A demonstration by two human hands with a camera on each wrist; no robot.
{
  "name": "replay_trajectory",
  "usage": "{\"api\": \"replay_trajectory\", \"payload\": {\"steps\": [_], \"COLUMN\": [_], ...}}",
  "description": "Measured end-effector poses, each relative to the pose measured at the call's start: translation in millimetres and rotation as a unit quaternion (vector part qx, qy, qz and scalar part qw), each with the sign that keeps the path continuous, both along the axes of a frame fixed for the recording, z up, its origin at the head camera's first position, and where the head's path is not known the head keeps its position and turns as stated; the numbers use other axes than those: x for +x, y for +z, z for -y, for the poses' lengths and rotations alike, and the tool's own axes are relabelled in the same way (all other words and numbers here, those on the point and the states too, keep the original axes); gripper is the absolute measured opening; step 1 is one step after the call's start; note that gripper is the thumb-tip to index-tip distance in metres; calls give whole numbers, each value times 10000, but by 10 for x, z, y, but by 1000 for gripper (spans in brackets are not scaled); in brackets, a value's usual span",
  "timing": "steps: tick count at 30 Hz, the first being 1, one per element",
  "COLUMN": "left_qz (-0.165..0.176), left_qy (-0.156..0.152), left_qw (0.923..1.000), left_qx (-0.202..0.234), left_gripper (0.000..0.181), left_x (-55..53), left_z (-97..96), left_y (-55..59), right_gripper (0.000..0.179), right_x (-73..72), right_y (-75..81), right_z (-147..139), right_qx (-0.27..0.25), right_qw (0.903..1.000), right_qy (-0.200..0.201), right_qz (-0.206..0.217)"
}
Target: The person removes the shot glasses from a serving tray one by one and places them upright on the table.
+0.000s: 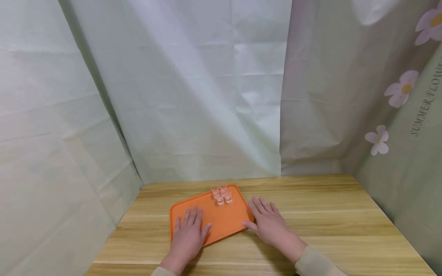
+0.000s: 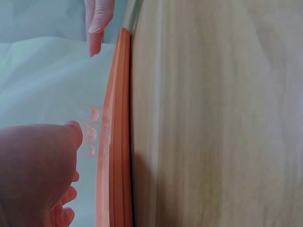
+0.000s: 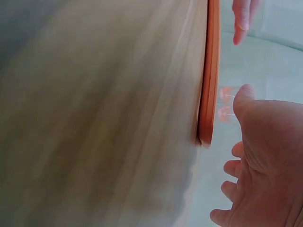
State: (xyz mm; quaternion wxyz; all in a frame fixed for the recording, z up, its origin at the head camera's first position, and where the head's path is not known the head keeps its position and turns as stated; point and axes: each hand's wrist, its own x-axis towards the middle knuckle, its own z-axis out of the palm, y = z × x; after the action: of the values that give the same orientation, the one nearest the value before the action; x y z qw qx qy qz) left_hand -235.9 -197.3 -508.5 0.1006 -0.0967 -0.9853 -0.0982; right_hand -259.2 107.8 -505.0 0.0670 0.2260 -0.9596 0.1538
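Note:
An orange rectangular tray [image 1: 226, 218] lies at a slant on the wooden table. Several small clear shot glasses [image 1: 220, 200] stand close together near its far right corner. My left hand [image 1: 189, 235] is spread over the tray's near left part, palm down, and in the left wrist view it hovers above the rim with a gap. At the tray's right edge, my right hand [image 1: 269, 224] has its fingers straight and its thumb over the near right corner. In the right wrist view this hand [image 3: 270, 156] also sits above tray height. Neither hand holds anything.
The wood-grain table [image 1: 328, 222] reaches to a pale hanging cloth [image 1: 207, 96] at the back. Similar cloth sides close in the left and right, the right one printed with white flowers [image 1: 400, 89] and lettering.

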Motion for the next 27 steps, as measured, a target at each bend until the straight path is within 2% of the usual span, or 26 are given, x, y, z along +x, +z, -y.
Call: {"api": "replay_trajectory", "payload": {"steps": [6, 17, 22, 27], "left_qz": [134, -34, 129, 291], "left_qy": [192, 266, 463, 507], "left_qw": [9997, 9994, 9986, 9981], "left_qx": [112, 208, 221, 208], "left_gripper": [66, 63, 65, 66], "left_x": [-29, -38, -47, -31], "left_z": [82, 258, 323, 365], "left_y": [10, -58, -62, -65], "right_gripper": [82, 81, 86, 84], "right_x": [-64, -163, -229, -320], "right_y": [-14, -95, -172, -284], "right_z": [48, 124, 125, 123], "right_qx": [-17, -91, -97, 25], "right_qw": [9998, 9986, 9982, 9985], "right_qy": [127, 391, 487, 475], "right_qz": [154, 334, 322, 256]}}
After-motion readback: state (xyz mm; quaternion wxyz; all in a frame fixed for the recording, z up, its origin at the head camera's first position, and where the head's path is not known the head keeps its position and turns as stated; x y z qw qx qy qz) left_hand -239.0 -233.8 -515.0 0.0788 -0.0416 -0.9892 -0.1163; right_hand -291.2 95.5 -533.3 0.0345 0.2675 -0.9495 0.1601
